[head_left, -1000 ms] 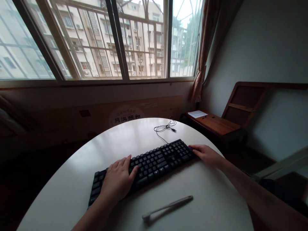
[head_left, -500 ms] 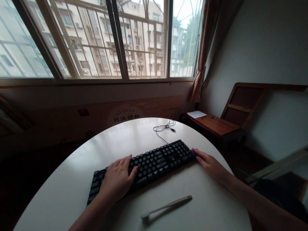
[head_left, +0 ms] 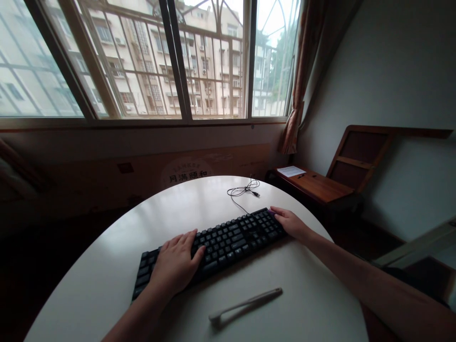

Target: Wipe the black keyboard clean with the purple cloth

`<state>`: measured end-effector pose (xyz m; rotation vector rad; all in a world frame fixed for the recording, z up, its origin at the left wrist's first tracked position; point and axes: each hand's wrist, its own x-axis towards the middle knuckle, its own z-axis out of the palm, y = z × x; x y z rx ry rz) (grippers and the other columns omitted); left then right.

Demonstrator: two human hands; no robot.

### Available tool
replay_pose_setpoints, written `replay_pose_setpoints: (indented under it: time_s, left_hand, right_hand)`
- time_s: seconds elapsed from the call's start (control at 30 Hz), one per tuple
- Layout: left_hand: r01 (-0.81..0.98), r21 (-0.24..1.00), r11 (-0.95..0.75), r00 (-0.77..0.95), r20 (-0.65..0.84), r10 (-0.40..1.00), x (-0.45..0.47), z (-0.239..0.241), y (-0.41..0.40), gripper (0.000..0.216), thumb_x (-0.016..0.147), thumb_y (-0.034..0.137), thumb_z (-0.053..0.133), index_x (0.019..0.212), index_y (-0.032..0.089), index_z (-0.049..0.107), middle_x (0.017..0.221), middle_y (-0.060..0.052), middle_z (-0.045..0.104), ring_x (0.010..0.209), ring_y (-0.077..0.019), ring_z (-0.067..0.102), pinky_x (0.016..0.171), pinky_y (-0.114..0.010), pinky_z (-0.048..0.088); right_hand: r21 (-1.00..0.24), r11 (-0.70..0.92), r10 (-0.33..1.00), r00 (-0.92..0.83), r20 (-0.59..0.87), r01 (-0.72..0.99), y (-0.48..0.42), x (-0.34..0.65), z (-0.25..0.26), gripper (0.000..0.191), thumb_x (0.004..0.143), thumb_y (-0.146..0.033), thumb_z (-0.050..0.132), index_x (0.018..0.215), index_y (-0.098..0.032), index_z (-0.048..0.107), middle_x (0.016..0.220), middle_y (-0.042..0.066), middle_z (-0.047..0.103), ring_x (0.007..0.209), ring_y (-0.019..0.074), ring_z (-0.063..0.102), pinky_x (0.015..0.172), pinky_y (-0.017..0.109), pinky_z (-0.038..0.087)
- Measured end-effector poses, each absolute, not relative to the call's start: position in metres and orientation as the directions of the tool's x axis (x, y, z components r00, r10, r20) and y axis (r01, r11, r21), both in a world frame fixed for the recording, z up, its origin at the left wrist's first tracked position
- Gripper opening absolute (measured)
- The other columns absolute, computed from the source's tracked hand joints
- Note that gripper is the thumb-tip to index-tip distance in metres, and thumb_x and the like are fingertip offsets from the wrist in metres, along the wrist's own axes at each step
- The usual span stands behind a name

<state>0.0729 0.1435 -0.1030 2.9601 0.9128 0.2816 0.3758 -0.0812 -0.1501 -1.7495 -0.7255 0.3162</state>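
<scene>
A black keyboard (head_left: 228, 240) lies slanted on the round white table (head_left: 107, 270). My left hand (head_left: 176, 266) rests flat on the keyboard's left part with its fingers stretched out, holding nothing. My right hand (head_left: 291, 223) is at the keyboard's far right corner, fingers closed round a small purple thing (head_left: 271, 213) that touches the keyboard's top right edge. The keyboard's thin black cable (head_left: 244, 191) lies coiled on the table behind it, its plug loose.
A pale, pen-like stick (head_left: 245, 305) lies on the table in front of the keyboard. To the right stands a low wooden side table (head_left: 320, 186) with a sheet of paper (head_left: 291, 171). A cardboard panel (head_left: 185, 172) leans under the window; a curtain (head_left: 302, 71) hangs at right.
My right hand with the purple thing first slid towards me along the keyboard's right end, then moved away to its far right corner. My left hand has stayed put.
</scene>
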Motion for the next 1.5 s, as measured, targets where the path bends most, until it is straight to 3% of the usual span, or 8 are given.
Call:
replay_pose_setpoints:
  time_s: [0.5, 0.63, 0.73, 0.9, 1.07, 1.2, 1.37, 1.5]
  left_hand:
    - [0.546, 0.078, -0.834, 0.818, 0.167, 0.551, 0.073, -0.103, 0.143, 0.062, 0.091, 0.05, 0.035, 0.14, 0.016, 0.049, 0.138, -0.01, 0.056, 0.128, -0.0288, 0.047, 0.107, -0.042, 0.03]
    - [0.535, 0.085, -0.84, 0.823, 0.174, 0.541, 0.073, -0.104, 0.145, 0.062, 0.091, 0.05, 0.036, 0.14, 0.015, 0.049, 0.139, -0.01, 0.056, 0.127, -0.029, 0.047, 0.108, -0.043, 0.03]
    - [0.524, 0.11, -0.844, 0.828, 0.168, 0.536, 0.074, -0.104, 0.146, 0.061, 0.091, 0.05, 0.038, 0.14, 0.016, 0.049, 0.139, -0.01, 0.055, 0.127, -0.0281, 0.048, 0.109, -0.042, 0.029]
    - [0.5, 0.117, -0.858, 0.844, 0.158, 0.513, 0.075, -0.102, 0.147, 0.061, 0.091, 0.051, 0.038, 0.139, 0.015, 0.049, 0.141, -0.011, 0.053, 0.129, -0.0281, 0.047, 0.11, -0.043, 0.027]
    - [0.487, 0.115, -0.866, 0.849, 0.171, 0.5, 0.074, -0.104, 0.15, 0.06, 0.091, 0.052, 0.038, 0.139, 0.017, 0.05, 0.14, -0.011, 0.054, 0.128, -0.0282, 0.048, 0.109, -0.042, 0.029]
    - [0.48, 0.112, -0.87, 0.851, 0.18, 0.493, 0.074, -0.105, 0.15, 0.06, 0.091, 0.052, 0.039, 0.138, 0.017, 0.05, 0.138, -0.011, 0.056, 0.127, -0.0281, 0.049, 0.109, -0.042, 0.03]
    - [0.483, 0.101, -0.87, 0.854, 0.164, 0.493, 0.074, -0.103, 0.149, 0.059, 0.09, 0.051, 0.04, 0.138, 0.017, 0.05, 0.138, -0.01, 0.056, 0.127, -0.0282, 0.049, 0.109, -0.043, 0.029]
    - [0.478, 0.104, -0.872, 0.859, 0.155, 0.489, 0.074, -0.103, 0.148, 0.06, 0.09, 0.05, 0.04, 0.139, 0.018, 0.049, 0.139, -0.009, 0.055, 0.129, -0.0277, 0.047, 0.11, -0.043, 0.028]
  right_hand:
    - [-0.807, -0.304, 0.67, 0.716, 0.196, 0.506, -0.18, 0.322, -0.153, 0.043, 0.086, -0.033, 0.055, 0.128, -0.028, 0.062, 0.135, 0.003, 0.058, 0.129, 0.0272, 0.05, 0.114, 0.045, 0.033]
    - [-0.742, -0.322, 0.661, 0.701, 0.269, 0.588, -0.189, 0.32, -0.135, 0.033, 0.089, -0.033, 0.051, 0.117, -0.027, 0.066, 0.115, 0.005, 0.069, 0.107, 0.0259, 0.063, 0.096, 0.038, 0.049]
    - [-0.723, -0.308, 0.66, 0.686, 0.306, 0.618, -0.191, 0.326, -0.119, 0.022, 0.087, -0.032, 0.052, 0.102, -0.023, 0.066, 0.092, 0.004, 0.07, 0.086, 0.022, 0.065, 0.079, 0.032, 0.052]
    - [-0.747, -0.172, 0.825, 0.509, 0.247, 0.642, -0.18, 0.333, -0.099, 0.015, 0.083, -0.025, 0.053, 0.09, -0.02, 0.066, 0.083, 0.003, 0.066, 0.079, 0.0191, 0.062, 0.074, 0.029, 0.051]
    - [-0.587, -0.083, 0.917, 0.292, 0.271, 0.805, -0.15, 0.323, -0.101, 0.015, 0.084, -0.023, 0.054, 0.087, -0.023, 0.069, 0.091, 0.005, 0.065, 0.084, 0.0184, 0.062, 0.078, 0.028, 0.049]
    - [-0.495, -0.181, 0.856, 0.384, 0.347, 0.85, -0.132, 0.322, -0.114, 0.009, 0.08, -0.028, 0.063, 0.088, -0.023, 0.063, 0.09, 0.002, 0.065, 0.081, 0.018, 0.061, 0.075, 0.028, 0.047]
    - [-0.453, -0.414, 0.751, 0.578, 0.319, 0.789, -0.135, 0.34, -0.128, 0.039, 0.072, -0.045, 0.072, 0.099, -0.023, 0.054, 0.089, 0.001, 0.064, 0.075, 0.0188, 0.06, 0.069, 0.03, 0.045]
    - [-0.489, -0.465, 0.754, 0.62, 0.218, 0.737, -0.139, 0.348, -0.133, 0.048, 0.074, -0.053, 0.068, 0.108, -0.023, 0.053, 0.094, 0.004, 0.065, 0.077, 0.0199, 0.062, 0.069, 0.03, 0.045]
